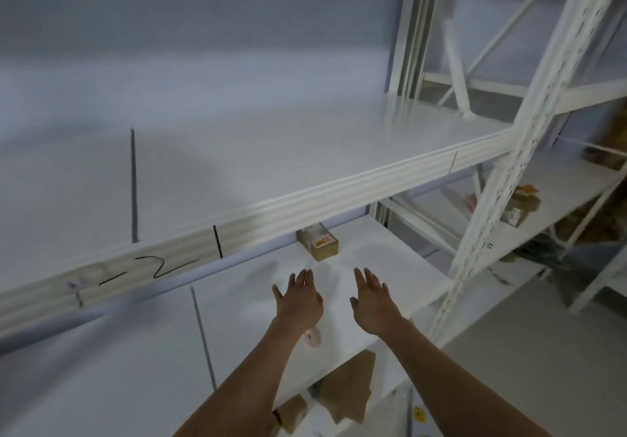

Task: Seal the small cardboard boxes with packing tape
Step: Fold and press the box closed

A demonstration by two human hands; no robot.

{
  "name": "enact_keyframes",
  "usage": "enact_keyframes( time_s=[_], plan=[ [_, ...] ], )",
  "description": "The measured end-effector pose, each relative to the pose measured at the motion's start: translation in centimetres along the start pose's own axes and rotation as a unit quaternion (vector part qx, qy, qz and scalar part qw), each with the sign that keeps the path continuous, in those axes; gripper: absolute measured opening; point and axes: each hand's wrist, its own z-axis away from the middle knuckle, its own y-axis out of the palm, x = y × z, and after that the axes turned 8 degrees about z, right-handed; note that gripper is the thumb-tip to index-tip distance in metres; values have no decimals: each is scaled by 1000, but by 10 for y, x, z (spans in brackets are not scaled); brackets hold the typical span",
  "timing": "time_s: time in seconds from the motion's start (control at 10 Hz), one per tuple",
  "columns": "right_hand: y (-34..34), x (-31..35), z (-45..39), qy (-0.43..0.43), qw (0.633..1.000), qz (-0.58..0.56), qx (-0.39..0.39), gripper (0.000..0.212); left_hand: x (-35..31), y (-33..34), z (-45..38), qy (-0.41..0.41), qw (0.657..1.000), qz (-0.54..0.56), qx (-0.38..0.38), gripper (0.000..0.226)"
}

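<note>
Both bare forearms extend forward and upward from the lower edge of the view over the middle shelf (339,351) of a white metal rack; the left hand (298,301) and right hand (373,301) are side by side, a little apart, backs toward the camera; fingers of each are straight and lightly spread, pointing toward the rear of the shelf; neither hand has hold of anything; whether the palms touch the shelf surface cannot be told.

A small cardboard box (319,241) sits at the back of the same shelf, ahead of both hands and apart from them, partly under the front lip of the upper shelf (305,151); its top carries clear tape and a small printed label; the flaps appear closed.

A pale roll of tape (312,336) lies on the shelf just under the left wrist, partly hidden by it.

Flat brown cardboard pieces (346,392) lie on the level below, seen past the shelf's front edge.

The rack's perforated upright (502,172) stands at right; beyond it, further small boxes (520,207) rest on a neighbouring shelf; detail there is blurred.
</note>
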Motion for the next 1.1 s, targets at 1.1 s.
enact_keyframes(
  time_s=[1.1],
  plan=[
    [32, -46, -296, 51, 927, -325, 179, 50, -38, 51, -216, -231, 669, 697, -113, 42]
  ],
)
